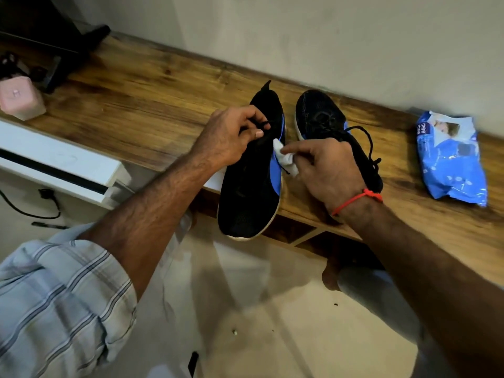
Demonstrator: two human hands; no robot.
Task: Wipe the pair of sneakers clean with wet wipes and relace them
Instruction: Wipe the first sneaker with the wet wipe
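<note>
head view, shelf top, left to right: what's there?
Pink jar → left hand, pinching a lace → left sneaker → wipe in right hand → right sneaker → blue wipes pack.

From my remote station, the right hand (331,170) covers the middle of the right sneaker (321,115), so I cannot read its lacing there. The left hand (231,137) hides part of the left sneaker (245,192) opening. The wipe (285,156) is partly concealed by fingers. The wipes pack (450,159) print is mostly illegible. Dark objects (41,50) at top left are blurred and cut off.
</note>
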